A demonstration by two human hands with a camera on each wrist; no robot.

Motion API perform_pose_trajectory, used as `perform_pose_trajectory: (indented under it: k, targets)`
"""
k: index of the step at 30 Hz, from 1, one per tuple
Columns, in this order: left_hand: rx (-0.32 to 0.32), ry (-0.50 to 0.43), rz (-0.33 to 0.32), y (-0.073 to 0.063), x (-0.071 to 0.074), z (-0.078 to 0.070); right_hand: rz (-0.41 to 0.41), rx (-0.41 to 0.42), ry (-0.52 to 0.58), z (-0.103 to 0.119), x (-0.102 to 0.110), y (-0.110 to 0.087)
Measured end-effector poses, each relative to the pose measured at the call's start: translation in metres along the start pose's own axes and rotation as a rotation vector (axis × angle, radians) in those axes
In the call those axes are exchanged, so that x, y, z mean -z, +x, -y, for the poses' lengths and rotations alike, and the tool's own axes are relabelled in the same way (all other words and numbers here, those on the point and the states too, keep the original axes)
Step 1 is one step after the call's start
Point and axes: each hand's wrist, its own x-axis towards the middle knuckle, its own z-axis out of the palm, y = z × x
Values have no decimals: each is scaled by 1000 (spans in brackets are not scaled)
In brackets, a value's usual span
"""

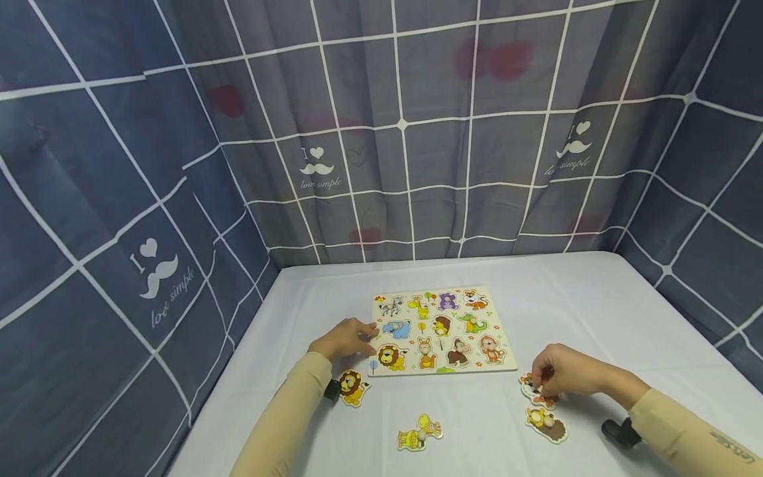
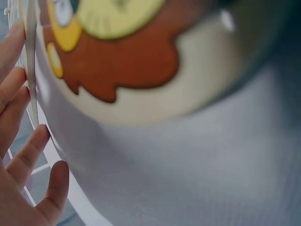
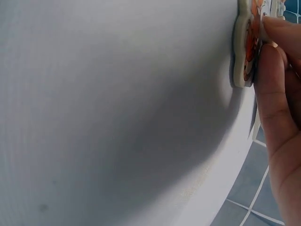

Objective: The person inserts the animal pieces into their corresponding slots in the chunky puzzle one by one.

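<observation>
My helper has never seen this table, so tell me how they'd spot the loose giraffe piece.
On the white table, find the animal puzzle board. The loose giraffe piece lies alone, nearer the viewer. It is mostly yellow, without the brown mane of the loose lion piece or brown back of the loose hedgehog piece.

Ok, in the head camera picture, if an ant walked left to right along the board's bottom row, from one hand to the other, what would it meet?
Left hand → lion picture → kangaroo picture → gorilla picture → monkey picture → right hand.
</observation>
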Motion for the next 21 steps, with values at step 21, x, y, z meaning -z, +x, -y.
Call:
perform_pose_trajectory:
  k: [21]
  targets:
    - [0, 8, -6, 3, -2, 4, -67, -49, -10, 1, 10, 9]
